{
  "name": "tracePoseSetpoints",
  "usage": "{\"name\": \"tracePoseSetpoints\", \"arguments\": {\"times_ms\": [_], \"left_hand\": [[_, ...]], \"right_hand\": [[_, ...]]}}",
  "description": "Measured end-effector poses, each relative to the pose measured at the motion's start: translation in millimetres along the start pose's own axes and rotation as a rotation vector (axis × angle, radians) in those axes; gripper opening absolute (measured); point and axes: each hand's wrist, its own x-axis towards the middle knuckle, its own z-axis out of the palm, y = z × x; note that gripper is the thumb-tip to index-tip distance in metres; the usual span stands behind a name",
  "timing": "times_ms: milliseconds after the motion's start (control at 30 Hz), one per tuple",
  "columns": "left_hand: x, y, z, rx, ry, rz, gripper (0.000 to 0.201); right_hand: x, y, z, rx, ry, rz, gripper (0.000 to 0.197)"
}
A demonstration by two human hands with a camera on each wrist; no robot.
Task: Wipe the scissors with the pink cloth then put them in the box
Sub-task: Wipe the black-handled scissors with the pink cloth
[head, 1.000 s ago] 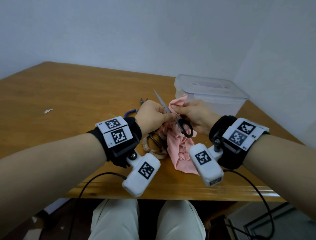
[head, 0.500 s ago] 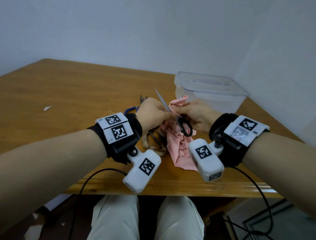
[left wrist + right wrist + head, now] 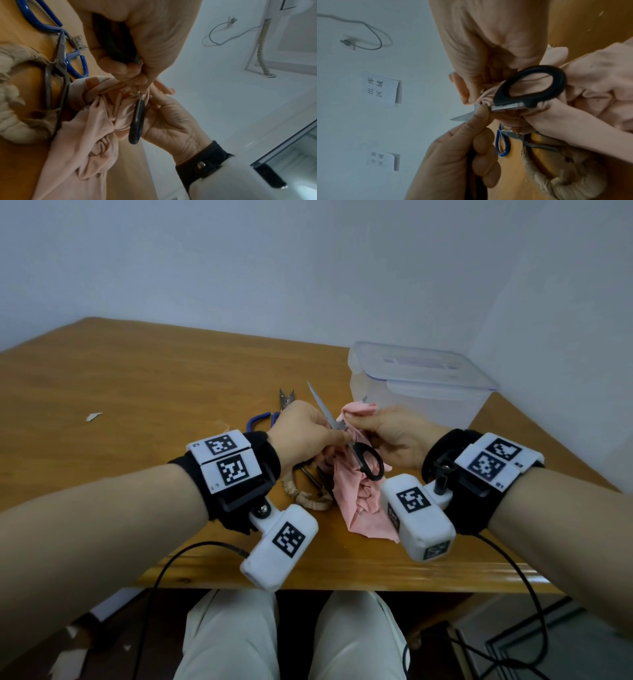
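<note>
Left hand point(image 3: 305, 433) grips black-handled steel scissors point(image 3: 346, 436), right hand point(image 3: 394, 433) pinches crumpled pink cloth point(image 3: 356, 494) round blades; wipe pivot-to-tip, away from edge.

Scissors point(image 3: 346, 436): barely shifted, blade tip sits a touch lower against the box point(image 3: 421, 392).
Pink cloth point(image 3: 356, 494): bunches slightly higher at the right hand point(image 3: 397, 436).

Both your forearms reach forward over the near edge of the table point(image 3: 239, 573), wrists close together. Your left hand point(image 3: 301, 433) is curled into a loose fist, knuckles up, thumb and forefinger pinching just above the table. Your right hand point(image 3: 397, 436) sits just beside it, palm turned toward the left hand, fingers bent and gripping. Both hands are raised off the table.
</note>
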Motion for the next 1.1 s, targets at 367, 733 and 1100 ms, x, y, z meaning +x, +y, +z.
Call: {"name": "tracePoseSetpoints", "arguments": {"times_ms": [367, 733, 1100], "left_hand": [[2.3, 2.3, 1.4, 0.056, 0.023, 0.004, 0.034], [-3.3, 2.4, 6.8, 0.038, -0.056, -0.071, 0.026], [-4.3, -4.3, -6.6, 0.067, -0.046, -0.120, 0.033]], "right_hand": [[5.4, -3.4, -2.3, 0.025, 0.050, -0.053, 0.015], [15.5, -2.1, -21.4, 0.007, 0.176, -0.031, 0.019], [16.1, -3.9, -29.2, 0.116, 0.194, -0.087, 0.014]]}}
